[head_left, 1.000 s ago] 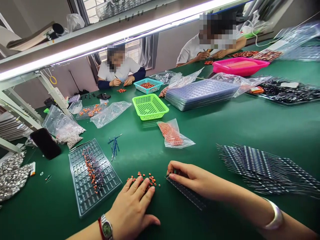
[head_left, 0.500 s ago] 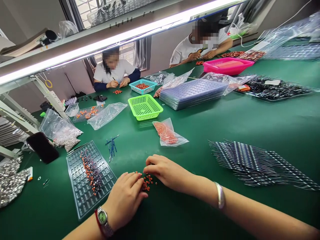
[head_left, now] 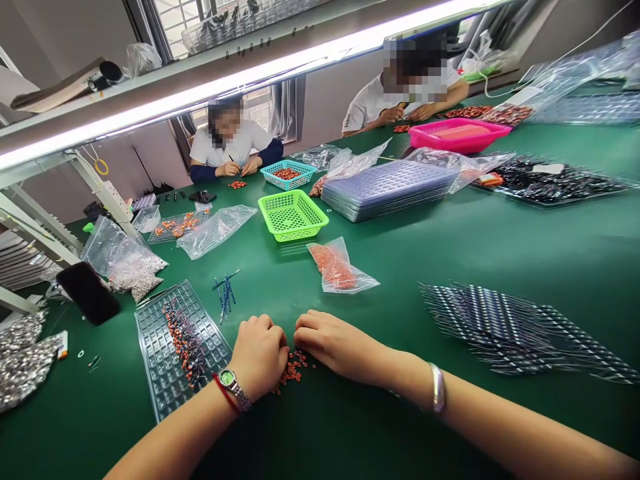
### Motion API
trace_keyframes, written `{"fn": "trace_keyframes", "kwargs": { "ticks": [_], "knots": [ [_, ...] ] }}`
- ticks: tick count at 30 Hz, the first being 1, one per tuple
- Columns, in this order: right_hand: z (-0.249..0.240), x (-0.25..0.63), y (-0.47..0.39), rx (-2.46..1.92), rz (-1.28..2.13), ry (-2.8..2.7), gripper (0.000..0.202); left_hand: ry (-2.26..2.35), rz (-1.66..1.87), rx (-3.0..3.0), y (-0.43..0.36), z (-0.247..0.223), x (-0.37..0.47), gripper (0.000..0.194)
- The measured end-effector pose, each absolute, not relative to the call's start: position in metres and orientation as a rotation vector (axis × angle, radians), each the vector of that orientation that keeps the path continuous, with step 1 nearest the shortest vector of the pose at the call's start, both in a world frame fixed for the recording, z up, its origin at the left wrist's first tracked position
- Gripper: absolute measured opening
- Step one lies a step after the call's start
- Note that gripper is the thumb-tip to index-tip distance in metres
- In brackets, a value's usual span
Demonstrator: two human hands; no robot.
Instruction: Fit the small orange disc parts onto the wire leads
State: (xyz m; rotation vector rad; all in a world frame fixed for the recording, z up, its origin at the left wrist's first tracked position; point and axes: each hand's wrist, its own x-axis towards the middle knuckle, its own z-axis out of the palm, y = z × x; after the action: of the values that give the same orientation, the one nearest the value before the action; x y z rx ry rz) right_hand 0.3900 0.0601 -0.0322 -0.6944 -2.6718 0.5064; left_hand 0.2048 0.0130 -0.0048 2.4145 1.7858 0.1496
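Observation:
Small orange ring-shaped parts (head_left: 291, 375) lie in a loose pile on the green table, between and just in front of my hands. My left hand (head_left: 260, 353), with a watch and red band at the wrist, is curled at the pile's left side, fingertips hidden behind its knuckles. From the right, my right hand (head_left: 330, 343) reaches over the pile's upper edge with its fingers bent together and pointing down. Whatever its fingertips pinch is hidden. Left of my left hand, a clear compartment tray (head_left: 147, 347) bears a row of thin dark wired parts with orange ends (head_left: 185, 340).
Beyond my hands lie a bag of orange parts (head_left: 335, 263), blue wired parts (head_left: 225, 293) and a green basket (head_left: 293, 217). Dark striped wired strips (head_left: 490, 327) cover the table at right. A phone (head_left: 87, 293) leans at left. Two people work across the table.
My left hand has lifted off the pile's left part, moved up and curled its fingers, uncovering more orange rings. My right hand has stayed nearly in place. The view has shifted slightly.

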Motion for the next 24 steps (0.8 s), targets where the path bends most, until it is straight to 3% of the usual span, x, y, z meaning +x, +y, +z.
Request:
{"fn": "trace_keyframes", "kwargs": {
  "ticks": [17,24],
  "knots": [
    [-0.034,0.391,0.058,-0.693,0.504,-2.685,0.02,1.797,0.35,2.194,0.006,-0.001,0.188,0.009],
    [-0.032,0.391,0.058,-0.696,0.528,-2.701,0.021,1.803,0.277,2.112,0.014,0.001,0.176,0.007]
  ]
}}
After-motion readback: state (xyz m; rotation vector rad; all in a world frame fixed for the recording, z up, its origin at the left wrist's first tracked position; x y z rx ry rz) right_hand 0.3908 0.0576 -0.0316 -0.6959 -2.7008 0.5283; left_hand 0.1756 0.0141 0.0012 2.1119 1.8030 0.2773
